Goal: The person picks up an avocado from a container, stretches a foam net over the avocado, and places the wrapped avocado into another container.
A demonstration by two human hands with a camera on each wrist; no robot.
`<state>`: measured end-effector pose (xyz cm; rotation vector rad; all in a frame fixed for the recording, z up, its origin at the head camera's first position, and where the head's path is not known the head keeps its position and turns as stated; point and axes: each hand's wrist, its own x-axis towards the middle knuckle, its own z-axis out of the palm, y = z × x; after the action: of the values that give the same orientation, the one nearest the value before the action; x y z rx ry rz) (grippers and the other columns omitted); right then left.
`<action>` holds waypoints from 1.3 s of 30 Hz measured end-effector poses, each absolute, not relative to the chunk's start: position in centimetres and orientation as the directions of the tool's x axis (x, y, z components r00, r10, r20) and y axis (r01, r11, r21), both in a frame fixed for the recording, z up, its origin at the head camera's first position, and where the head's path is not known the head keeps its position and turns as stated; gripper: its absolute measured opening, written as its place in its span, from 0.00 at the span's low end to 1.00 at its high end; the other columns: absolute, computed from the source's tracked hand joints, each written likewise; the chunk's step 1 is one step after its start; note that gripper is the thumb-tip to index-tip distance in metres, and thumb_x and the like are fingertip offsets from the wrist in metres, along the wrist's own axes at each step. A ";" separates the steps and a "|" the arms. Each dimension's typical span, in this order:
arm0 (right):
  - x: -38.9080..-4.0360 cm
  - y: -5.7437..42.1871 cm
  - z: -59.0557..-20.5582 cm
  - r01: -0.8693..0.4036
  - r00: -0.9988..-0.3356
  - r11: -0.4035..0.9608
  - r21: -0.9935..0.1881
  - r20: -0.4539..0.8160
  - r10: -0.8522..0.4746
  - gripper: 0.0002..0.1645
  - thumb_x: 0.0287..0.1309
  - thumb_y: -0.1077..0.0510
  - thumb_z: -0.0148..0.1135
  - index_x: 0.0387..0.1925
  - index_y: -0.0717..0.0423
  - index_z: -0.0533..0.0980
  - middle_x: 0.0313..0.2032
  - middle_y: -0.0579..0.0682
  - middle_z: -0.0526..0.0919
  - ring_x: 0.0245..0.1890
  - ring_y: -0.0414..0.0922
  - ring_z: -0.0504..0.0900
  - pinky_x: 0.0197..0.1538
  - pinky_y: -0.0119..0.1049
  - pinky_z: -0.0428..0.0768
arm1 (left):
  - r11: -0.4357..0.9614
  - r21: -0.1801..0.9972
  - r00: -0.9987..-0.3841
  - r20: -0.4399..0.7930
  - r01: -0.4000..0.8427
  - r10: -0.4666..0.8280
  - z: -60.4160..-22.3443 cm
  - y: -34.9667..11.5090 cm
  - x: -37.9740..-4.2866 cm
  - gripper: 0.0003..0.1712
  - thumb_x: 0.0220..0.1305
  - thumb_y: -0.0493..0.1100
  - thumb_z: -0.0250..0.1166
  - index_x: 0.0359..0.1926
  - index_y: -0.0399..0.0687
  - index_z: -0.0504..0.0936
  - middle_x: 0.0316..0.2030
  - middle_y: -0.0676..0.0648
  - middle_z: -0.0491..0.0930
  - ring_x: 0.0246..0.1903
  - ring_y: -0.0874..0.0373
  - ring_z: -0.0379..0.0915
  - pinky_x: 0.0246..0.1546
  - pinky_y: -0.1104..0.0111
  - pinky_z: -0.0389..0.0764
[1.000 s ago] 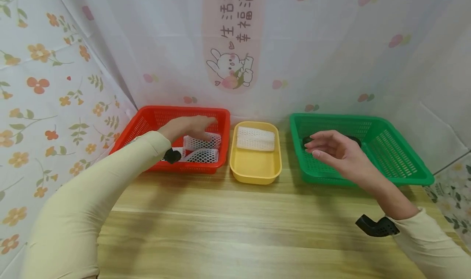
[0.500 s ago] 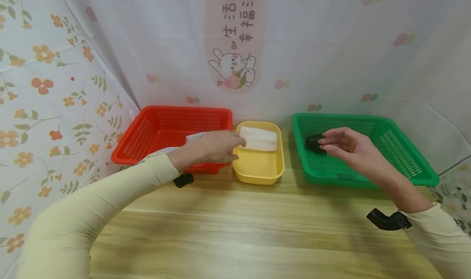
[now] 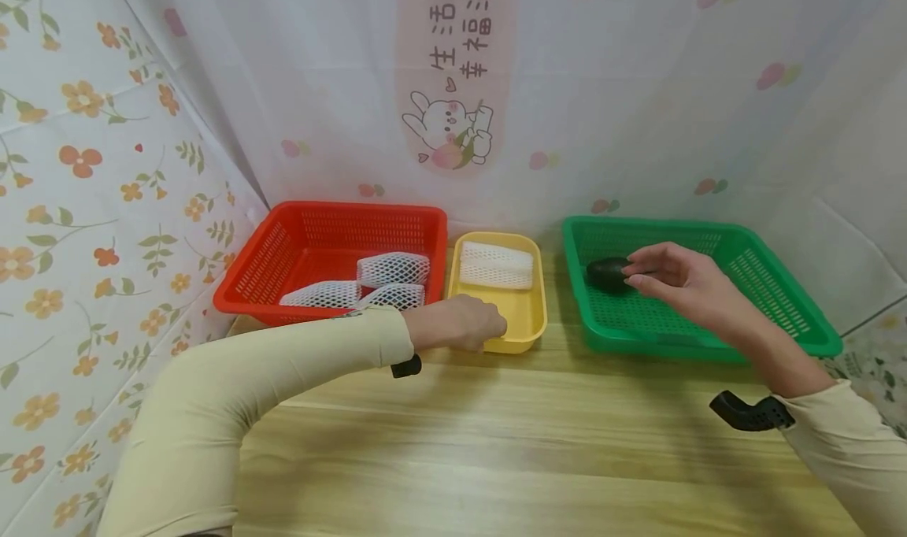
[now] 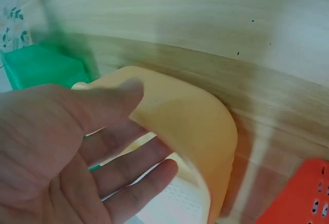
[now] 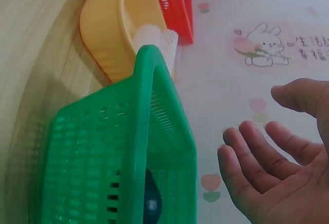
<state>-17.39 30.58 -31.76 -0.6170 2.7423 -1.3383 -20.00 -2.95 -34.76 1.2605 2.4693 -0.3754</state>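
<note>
My left hand [image 3: 464, 322] is at the near rim of a yellow plastic box [image 3: 517, 305]. In the left wrist view the thumb lies over the box's outer wall and the fingers reach inside the rim, so the hand pinches that wall. A white foam net sleeve [image 3: 496, 266] lies flat at the box's far end. My right hand [image 3: 682, 283] hovers over a green basket [image 3: 765, 316], fingers spread loosely and holding nothing. Near its fingertips, a dark glossy rounded thing [image 3: 606, 275] lies in the basket, partly hidden; its kind is unclear.
A red basket [image 3: 322, 257] stands left of the yellow box, with several white foam net sleeves [image 3: 393, 269] inside. All three containers stand on a wooden table [image 3: 496, 442] against a printed white curtain [image 3: 609, 112]. A floral cloth [image 3: 85, 230] hangs at the left.
My left hand has moved from over the red basket, rightward and nearer, to the yellow box's near rim. My right hand has shifted slightly right, uncovering more of the dark rounded thing.
</note>
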 end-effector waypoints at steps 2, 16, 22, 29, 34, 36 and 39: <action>-17.4 30.6 -31.6 -0.340 -0.921 0.563 -0.754 0.144 -0.363 0.20 0.74 0.58 0.58 0.62 0.61 0.70 0.53 0.46 0.81 0.51 0.33 0.80 0.48 0.23 0.76 | 0.564 -0.082 -0.546 -0.397 0.822 0.738 -35.0 -2.8 -20.0 0.06 0.72 0.36 0.61 0.47 0.48 0.81 0.38 0.49 0.77 0.35 0.55 0.72 0.38 0.63 0.79; -21.2 33.3 -30.1 -0.292 -0.946 0.769 -0.568 0.055 -0.318 0.26 0.74 0.53 0.59 0.65 0.63 0.68 0.58 0.64 0.77 0.54 0.58 0.78 0.48 0.39 0.79 | 0.543 -0.078 -0.528 -0.385 0.836 0.757 -35.4 -2.5 -20.4 0.11 0.71 0.34 0.59 0.50 0.47 0.83 0.37 0.49 0.78 0.36 0.54 0.73 0.40 0.65 0.78; -22.7 34.8 -30.3 -0.254 -0.949 0.801 -0.543 -0.017 -0.313 0.29 0.74 0.51 0.58 0.66 0.66 0.66 0.59 0.68 0.74 0.56 0.68 0.74 0.52 0.60 0.75 | 0.550 -0.071 -0.532 -0.383 0.832 0.755 -35.4 -2.3 -20.3 0.10 0.72 0.33 0.57 0.47 0.48 0.82 0.34 0.50 0.75 0.34 0.56 0.69 0.37 0.66 0.76; -24.0 36.5 -30.7 -0.238 -0.946 0.823 -0.515 -0.070 -0.318 0.31 0.74 0.52 0.60 0.64 0.71 0.66 0.60 0.73 0.71 0.57 0.72 0.72 0.53 0.63 0.75 | 0.561 -0.055 -0.538 -0.372 0.826 0.756 -35.6 -2.2 -20.3 0.11 0.72 0.32 0.56 0.45 0.46 0.83 0.32 0.51 0.73 0.32 0.57 0.67 0.32 0.67 0.74; -25.1 37.4 -30.9 -0.258 -0.940 0.843 -0.472 -0.080 -0.332 0.30 0.72 0.54 0.61 0.64 0.73 0.66 0.58 0.76 0.71 0.56 0.72 0.73 0.51 0.64 0.75 | 0.557 -0.079 -0.542 -0.379 0.827 0.750 -35.7 -2.2 -20.3 0.11 0.73 0.33 0.56 0.47 0.47 0.84 0.33 0.51 0.75 0.33 0.57 0.69 0.35 0.66 0.76; -25.5 37.7 -30.9 -0.268 -0.937 0.852 -0.451 -0.084 -0.339 0.31 0.72 0.55 0.62 0.63 0.74 0.66 0.58 0.77 0.71 0.56 0.73 0.73 0.51 0.64 0.75 | 0.558 -0.084 -0.544 -0.380 0.825 0.748 -35.7 -2.2 -20.3 0.11 0.73 0.33 0.57 0.46 0.48 0.84 0.33 0.51 0.75 0.32 0.57 0.69 0.35 0.66 0.77; -25.9 38.0 -30.9 -0.271 -0.934 0.856 -0.439 -0.096 -0.345 0.31 0.72 0.55 0.62 0.63 0.75 0.66 0.58 0.78 0.71 0.56 0.73 0.72 0.51 0.64 0.75 | 0.563 -0.079 -0.548 -0.376 0.823 0.747 -35.8 -2.3 -20.3 0.10 0.72 0.33 0.57 0.44 0.48 0.83 0.31 0.51 0.74 0.31 0.57 0.68 0.33 0.67 0.75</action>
<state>-25.92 38.02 -30.88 -0.4786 2.8598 -0.6396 -20.31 -2.26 -35.79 1.2933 2.4998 -0.3558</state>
